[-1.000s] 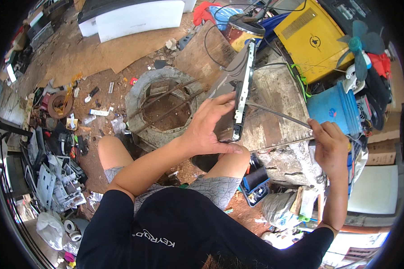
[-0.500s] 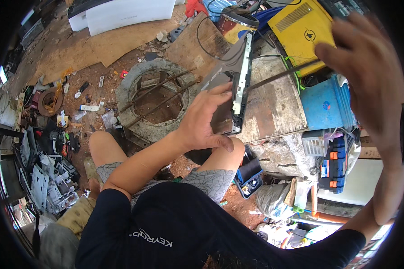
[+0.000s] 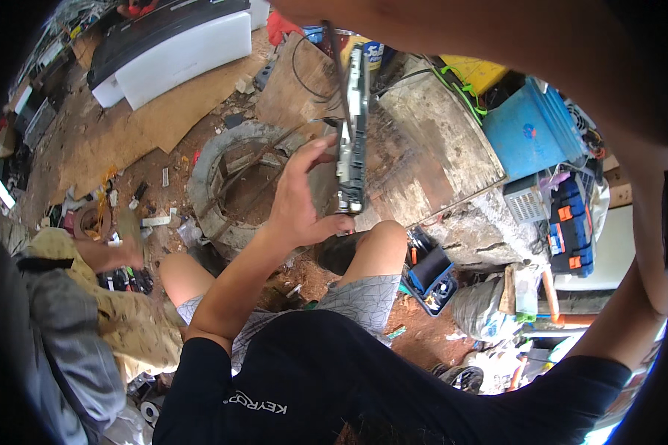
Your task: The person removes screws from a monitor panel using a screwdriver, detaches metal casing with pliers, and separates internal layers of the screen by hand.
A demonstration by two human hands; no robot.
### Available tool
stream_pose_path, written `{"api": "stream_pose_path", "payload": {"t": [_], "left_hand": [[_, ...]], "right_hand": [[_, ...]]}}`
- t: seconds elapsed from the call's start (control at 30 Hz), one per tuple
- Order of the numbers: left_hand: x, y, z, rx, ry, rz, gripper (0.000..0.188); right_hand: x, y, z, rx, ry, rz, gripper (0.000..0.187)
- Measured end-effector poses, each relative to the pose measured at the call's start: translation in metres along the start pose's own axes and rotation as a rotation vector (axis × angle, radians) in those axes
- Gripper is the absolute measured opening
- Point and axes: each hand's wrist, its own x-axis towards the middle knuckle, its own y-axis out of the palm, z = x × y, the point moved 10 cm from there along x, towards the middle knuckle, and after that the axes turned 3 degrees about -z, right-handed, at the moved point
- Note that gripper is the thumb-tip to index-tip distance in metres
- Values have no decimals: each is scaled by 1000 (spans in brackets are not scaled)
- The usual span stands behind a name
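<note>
My left hand grips a flat electronic unit from its left side, with the thumb at its lower end. The unit stands on edge above my right knee, its narrow silver and black side towards me. My right arm sweeps across the top right, and the right hand is close to the camera and cut off by the upper edge. From below it comes a long dark rod, pointing down to the upper part of the unit. The right fingertips and the rod's upper end are hidden.
A worn wooden board lies beyond the unit, beside a blue bin. A round concrete ring is set in the littered ground. An open blue case stands by my right knee. Another person's tan trousers show at left.
My right hand has swung up and left, close to the camera. The rod has turned from slanting right to nearly upright. My left hand and the unit have shifted slightly left.
</note>
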Motion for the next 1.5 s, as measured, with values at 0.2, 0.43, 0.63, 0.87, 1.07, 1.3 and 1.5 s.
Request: {"api": "stream_pose_path", "payload": {"t": [0.2,0.43,0.63,0.87,1.07,1.3,1.5], "left_hand": [[9,-1,-9,205,106,149,91],[23,-5,-16,170,133,243,78],[28,-3,-21,154,136,292,74],[27,-7,-21,176,147,282,75],[25,0,-19,151,134,282,76],[25,4,-16,153,73,274,77],[25,0,-16,194,135,275,84]], "right_hand": [[-9,-1,2,5,10,-47,22],[-7,-4,5,4,-7,-65,20],[-1,-8,5,-26,-26,-73,18],[19,-15,8,-101,-88,-98,16],[31,-16,-15,-174,-80,-293,15],[-16,172,46,1669,1021,-25,33],[7,196,114,2201,1015,-303,33]]}}
